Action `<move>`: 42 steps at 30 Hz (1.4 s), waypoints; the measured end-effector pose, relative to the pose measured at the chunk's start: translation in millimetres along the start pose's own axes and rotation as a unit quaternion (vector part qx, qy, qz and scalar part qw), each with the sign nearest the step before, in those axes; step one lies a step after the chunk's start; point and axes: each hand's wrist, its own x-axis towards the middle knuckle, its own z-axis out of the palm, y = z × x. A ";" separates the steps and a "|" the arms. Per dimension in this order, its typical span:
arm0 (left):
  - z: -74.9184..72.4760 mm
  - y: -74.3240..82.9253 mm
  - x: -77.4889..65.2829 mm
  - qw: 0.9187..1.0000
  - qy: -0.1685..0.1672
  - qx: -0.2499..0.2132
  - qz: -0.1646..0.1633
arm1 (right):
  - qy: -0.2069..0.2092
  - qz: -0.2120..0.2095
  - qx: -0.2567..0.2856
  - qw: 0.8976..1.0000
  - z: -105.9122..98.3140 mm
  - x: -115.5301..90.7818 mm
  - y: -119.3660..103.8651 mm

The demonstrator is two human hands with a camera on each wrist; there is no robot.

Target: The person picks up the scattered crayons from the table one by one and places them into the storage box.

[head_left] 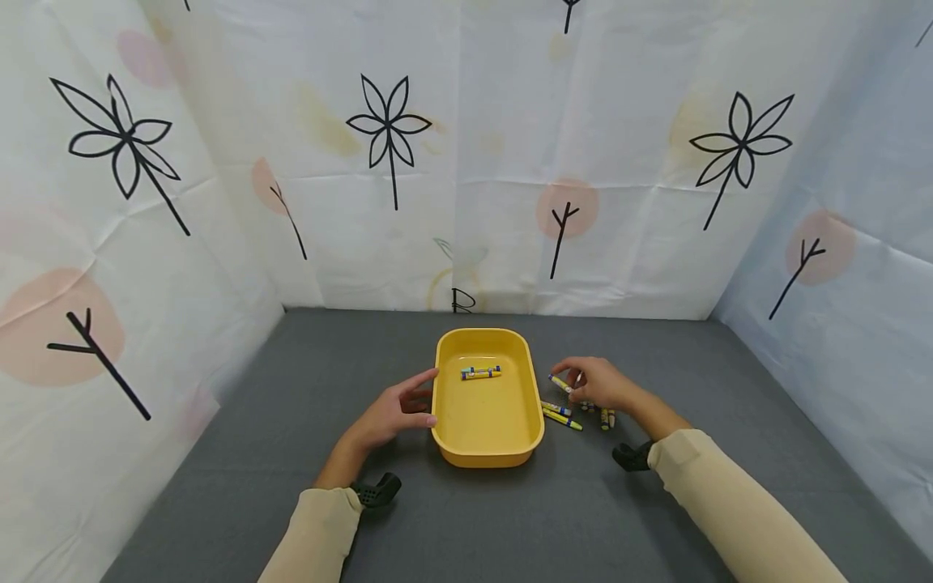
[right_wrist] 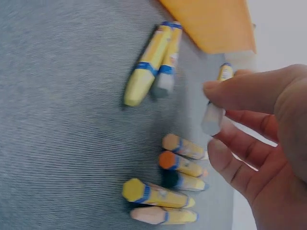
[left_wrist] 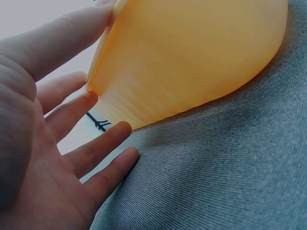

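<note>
A yellow plastic tray point(head_left: 487, 457) stands on the grey cloth with two crayons point(head_left: 481, 375) lying inside, towards its far end. On its left side, my left hand point(head_left: 389, 414) touches the rim and outer wall with thumb and fairly straight fingers; the tray wall point(left_wrist: 192, 52) fills much of the left wrist view. To the right of the tray, my right hand point(head_left: 601, 384) pinches a whitish-tipped crayon point(right_wrist: 212, 120) with a yellow wrapper between thumb and fingers, above the cloth. Below that hand lie more crayons, among them an orange one point(right_wrist: 184, 164) and a dark one point(right_wrist: 187, 181).
A yellow crayon point(right_wrist: 146, 67) and a grey crayon point(right_wrist: 168, 67) lie side by side against the tray's right side. Nearer the right wrist are another yellow crayon point(right_wrist: 158, 195) and a peach one point(right_wrist: 163, 215). Patterned white sheets point(head_left: 496, 243) enclose the table's back and sides.
</note>
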 end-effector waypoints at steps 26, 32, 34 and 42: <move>-1.8 -5.3 -1.5 1.000 -0.001 -0.009 -0.008 | 0.096 -0.016 0.035 0.995 -21.1 51.0 -57.2; -1.2 -4.3 -0.2 1.000 -0.007 -0.015 0.001 | 0.059 -0.012 0.041 0.997 -12.7 70.4 -73.2; -1.1 -3.6 -0.1 1.000 -0.008 -0.014 0.003 | 0.043 -0.016 0.035 0.998 -8.9 76.4 -76.7; -2.3 -1.4 0.0 1.000 -0.014 -0.019 0.009 | -0.024 -0.011 -0.004 1.000 8.5 93.4 -87.0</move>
